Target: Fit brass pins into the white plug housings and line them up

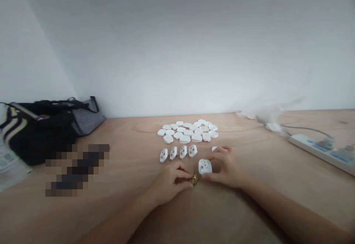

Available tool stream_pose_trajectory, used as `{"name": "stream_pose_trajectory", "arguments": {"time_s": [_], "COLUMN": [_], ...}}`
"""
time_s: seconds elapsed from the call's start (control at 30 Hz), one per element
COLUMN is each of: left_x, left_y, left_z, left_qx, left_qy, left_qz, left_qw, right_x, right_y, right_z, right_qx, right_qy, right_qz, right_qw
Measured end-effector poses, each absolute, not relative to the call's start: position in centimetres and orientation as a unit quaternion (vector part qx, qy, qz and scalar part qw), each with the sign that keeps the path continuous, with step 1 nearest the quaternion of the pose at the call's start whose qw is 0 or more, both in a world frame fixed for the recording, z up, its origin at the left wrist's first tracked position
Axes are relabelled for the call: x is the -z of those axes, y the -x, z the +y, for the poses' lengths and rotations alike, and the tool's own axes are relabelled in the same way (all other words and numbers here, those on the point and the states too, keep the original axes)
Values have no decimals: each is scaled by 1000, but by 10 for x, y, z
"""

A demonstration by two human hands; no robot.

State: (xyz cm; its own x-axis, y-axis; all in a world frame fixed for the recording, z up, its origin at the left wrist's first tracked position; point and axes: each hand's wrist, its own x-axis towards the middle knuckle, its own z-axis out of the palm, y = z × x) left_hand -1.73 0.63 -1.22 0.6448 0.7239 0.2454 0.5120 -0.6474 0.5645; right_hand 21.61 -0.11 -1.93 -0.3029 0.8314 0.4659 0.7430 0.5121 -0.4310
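My right hand [226, 168] grips a white plug shell [205, 166], holding it upright on the wooden table [249, 199] with its open face toward me. My left hand [170, 183] is closed in a pinch on a small brass part [195, 179] right beside the shell's lower edge. Just beyond my hands stands a row of several white plug shells [178, 152] on edge. Behind that row lies a cluster of many flat white plug pieces [188, 130].
A black bag and a striped pouch [50, 125] sit at the far left against the wall. A blurred dark object [77, 168] lies left of my hands. A white power strip [321, 148] with a cable and a clear plastic bag [266, 118] lies at the right.
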Motion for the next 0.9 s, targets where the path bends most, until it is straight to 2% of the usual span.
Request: {"name": "stream_pose_trajectory", "arguments": {"time_s": [0.33, 0.6, 0.9], "left_x": [11, 8, 9], "left_y": [16, 15, 12], "left_z": [0, -4, -5], "left_qx": [-336, -414, -410], "left_qy": [-865, -839, -859], "left_qz": [349, 325, 259], "left_qw": [131, 138, 168], "right_x": [19, 10, 13], "right_y": [-213, -203, -199], "right_z": [-5, -13, -13], "right_qx": [-92, -122, -144], "right_qy": [453, 413, 379], "right_qz": [-830, -846, -844], "right_qw": [312, 316, 349]}}
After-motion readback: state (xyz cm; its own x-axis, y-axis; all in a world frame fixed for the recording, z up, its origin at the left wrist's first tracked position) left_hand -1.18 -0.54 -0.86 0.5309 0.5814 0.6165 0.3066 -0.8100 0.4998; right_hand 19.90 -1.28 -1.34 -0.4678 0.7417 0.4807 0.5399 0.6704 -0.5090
